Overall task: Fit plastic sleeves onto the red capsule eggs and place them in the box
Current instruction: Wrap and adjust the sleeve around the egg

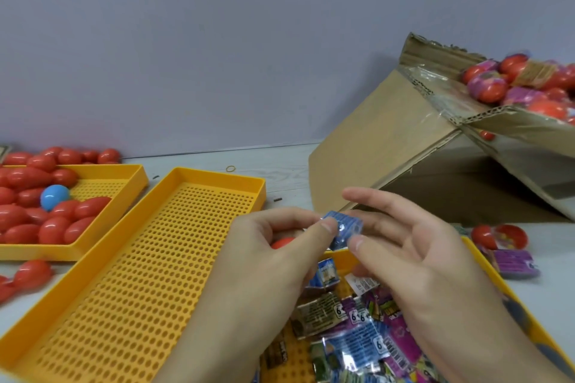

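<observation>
Box: The cardboard box [392, 146] sits tipped at the back right. It already holds a heap of wrapped eggs [510, 81], red eggs with purple sleeves on them. So a good part of the job looks done.

Middle tray: The long yellow tray [130, 258] with holes lies between the other two trays. It has no eggs in it.

Egg tray: The yellow tray at the left [102, 221] is full of bare red eggs [40, 214], with one blue egg [54, 196] among them. More bare eggs lie on the table [289, 168] around this tray. All of these still need sleeves, so a lot is left to do.

Sleeve tray: The yellow tray at the right [485, 261] holds a pile of flat plastic sleeves [357, 333], purple, blue and green. Many are waiting.

Left hand: The left hand [280, 246] curls round a red egg [282, 242]. Only a small bit of the egg shows, so I think it is held in the palm, but I cannot be sure. Its thumb pinches the blue sleeve too.

Right hand: The right hand [413, 246] pinches the other side of the same sleeve with its thumb and a finger. The other fingers are spread out.

Blue sleeve: The blue sleeve [342, 228] is up in the air between both hands, just beside the egg. It is not on the egg yet.

Loose bits: Two more red eggs [497, 236] and a purple sleeve [513, 264] lie on the table near the box, not put in.

Next: I think the sleeve must be opened, slid over the egg, and then the egg goes in the box.
</observation>
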`<state>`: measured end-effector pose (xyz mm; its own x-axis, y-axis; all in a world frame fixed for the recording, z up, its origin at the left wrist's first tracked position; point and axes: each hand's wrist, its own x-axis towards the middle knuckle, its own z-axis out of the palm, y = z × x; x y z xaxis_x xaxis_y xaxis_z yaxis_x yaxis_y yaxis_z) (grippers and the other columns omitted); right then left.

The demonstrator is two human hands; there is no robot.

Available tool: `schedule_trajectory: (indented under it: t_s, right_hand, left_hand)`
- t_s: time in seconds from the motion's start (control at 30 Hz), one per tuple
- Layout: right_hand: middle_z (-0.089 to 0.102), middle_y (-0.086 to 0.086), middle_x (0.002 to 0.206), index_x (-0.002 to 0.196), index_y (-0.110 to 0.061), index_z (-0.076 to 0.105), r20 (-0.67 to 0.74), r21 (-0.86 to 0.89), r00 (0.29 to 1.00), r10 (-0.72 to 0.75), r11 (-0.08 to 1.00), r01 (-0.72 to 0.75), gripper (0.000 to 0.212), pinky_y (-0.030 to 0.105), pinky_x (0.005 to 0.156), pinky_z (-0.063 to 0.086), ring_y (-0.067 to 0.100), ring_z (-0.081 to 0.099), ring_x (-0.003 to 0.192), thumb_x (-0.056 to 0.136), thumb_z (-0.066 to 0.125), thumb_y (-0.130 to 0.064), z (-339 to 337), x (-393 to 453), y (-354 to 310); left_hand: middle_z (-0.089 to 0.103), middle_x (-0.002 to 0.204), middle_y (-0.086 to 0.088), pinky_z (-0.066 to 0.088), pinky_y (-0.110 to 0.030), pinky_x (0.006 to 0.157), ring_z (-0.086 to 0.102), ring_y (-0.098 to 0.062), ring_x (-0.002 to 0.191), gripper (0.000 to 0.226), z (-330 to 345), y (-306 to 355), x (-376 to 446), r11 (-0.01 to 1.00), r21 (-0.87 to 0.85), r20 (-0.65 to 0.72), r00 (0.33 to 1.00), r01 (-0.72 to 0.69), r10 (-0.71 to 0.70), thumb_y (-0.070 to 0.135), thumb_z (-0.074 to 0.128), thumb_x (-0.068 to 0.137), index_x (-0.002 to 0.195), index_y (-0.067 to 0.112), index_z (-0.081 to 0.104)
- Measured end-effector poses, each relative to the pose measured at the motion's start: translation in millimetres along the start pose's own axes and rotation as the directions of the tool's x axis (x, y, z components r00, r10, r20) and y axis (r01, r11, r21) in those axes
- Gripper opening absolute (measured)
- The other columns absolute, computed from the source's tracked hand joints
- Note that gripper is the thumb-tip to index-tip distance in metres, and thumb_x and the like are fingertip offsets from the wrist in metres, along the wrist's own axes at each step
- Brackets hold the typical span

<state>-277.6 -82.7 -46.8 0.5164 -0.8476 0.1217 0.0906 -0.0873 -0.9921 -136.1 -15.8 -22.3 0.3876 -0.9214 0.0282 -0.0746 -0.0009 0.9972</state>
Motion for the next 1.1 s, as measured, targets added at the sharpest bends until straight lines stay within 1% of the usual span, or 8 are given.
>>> schedule_trajectory:
  t_s: [0.1,0.23,0.47,0.6,0.7,0.8,0.9,1.1]
  right_hand:
    - [0.075,-0.004,0.102,0.113,-0.046,0.066,-0.012,-0.015,0.999,-0.048,0.999,0.048,0.044,0.024,0.069,0.053,0.013,0.072,0.092,0.075,0.076,-0.026,-0.8,0.1,-1.9]
    - [0.075,-0.004,0.093,0.107,-0.043,0.069,-0.023,-0.035,0.997,-0.070,0.997,0.069,0.048,0.016,0.066,0.053,0.012,0.072,0.087,0.079,0.076,-0.006,0.0,-0.8,-3.6]
    - [0.071,-0.002,0.083,0.102,-0.031,0.070,-0.152,-0.087,0.979,-0.138,0.988,0.126,0.047,0.016,0.062,0.054,0.012,0.070,0.081,0.078,0.072,0.009,3.6,-0.7,-4.4]
    - [0.068,-0.009,0.085,0.100,-0.035,0.069,-0.207,-0.105,0.965,-0.164,0.984,0.144,0.047,0.014,0.059,0.053,0.006,0.068,0.079,0.078,0.068,0.007,5.2,-2.0,-8.2]
    - [0.066,-0.013,0.085,0.099,-0.035,0.068,-0.234,-0.111,0.954,-0.185,0.980,0.163,0.046,0.011,0.058,0.050,0.002,0.066,0.077,0.081,0.066,0.007,4.1,-1.8,-9.3]
    - [0.067,-0.009,0.085,0.097,-0.035,0.070,-0.224,-0.100,0.956,-0.189,0.980,0.170,0.044,0.013,0.060,0.052,0.005,0.067,0.077,0.082,0.067,0.006,5.6,-2.6,-9.1]
    - [0.068,-0.004,0.087,0.099,-0.037,0.072,-0.203,-0.066,0.964,-0.173,0.985,0.163,0.044,0.015,0.062,0.054,0.011,0.070,0.081,0.083,0.068,0.005,5.8,-2.4,-6.5]
    - [0.072,0.000,0.088,0.098,-0.036,0.072,-0.190,0.022,0.972,-0.138,0.989,0.144,0.043,0.018,0.063,0.056,0.014,0.072,0.083,0.083,0.068,0.004,4.9,0.1,-5.7]
  left_hand:
    - [0.047,0.047,0.002,0.034,-0.019,0.043,0.039,-0.010,0.043,0.018,-1.6,-0.6,0.2,1.000,0.008,0.039,0.999,0.026,-0.026,0.039,0.073,0.075,0.076,0.022,0.078]
    - [0.049,0.048,0.002,0.033,-0.018,0.042,0.040,-0.009,0.042,0.019,-2.7,-1.7,-0.8,0.999,0.019,0.063,0.997,0.037,-0.038,0.037,0.068,0.076,0.079,0.022,0.079]
    - [0.051,0.047,0.004,0.036,-0.017,0.042,0.042,-0.005,0.039,0.008,-2.0,0.1,-0.3,0.999,0.033,-0.023,1.000,-0.017,0.018,0.033,0.071,0.078,0.081,0.034,0.078]
    - [0.048,0.047,0.002,0.036,-0.017,0.043,0.041,-0.009,0.041,0.013,-1.7,1.5,-0.5,0.998,0.026,-0.013,0.999,-0.049,0.049,0.033,0.065,0.075,0.078,0.028,0.077]
    - [0.047,0.048,-0.002,0.033,-0.020,0.041,0.037,-0.014,0.043,0.013,-3.6,2.5,0.0,0.998,-0.053,0.001,1.000,-0.014,0.014,0.027,0.063,0.078,0.078,0.023,0.075]
    - [0.046,0.047,-0.001,0.033,-0.020,0.042,0.037,-0.014,0.044,0.013,-1.4,4.9,-1.2,1.000,-0.024,0.037,0.999,-0.014,0.015,0.033,0.069,0.075,0.086,0.030,0.075]
    - [0.048,0.047,0.001,0.036,-0.020,0.045,0.041,-0.011,0.045,0.028,2.4,6.3,-3.4,0.998,0.053,0.082,0.996,-0.044,0.039,0.047,0.076,0.064,0.091,0.040,0.071]
    - [0.056,0.053,-0.004,0.041,-0.014,0.045,0.049,-0.004,0.044,0.031,5.3,6.8,-4.8,0.990,0.129,0.052,0.997,-0.057,0.050,0.029,0.085,0.064,0.087,0.038,0.067]
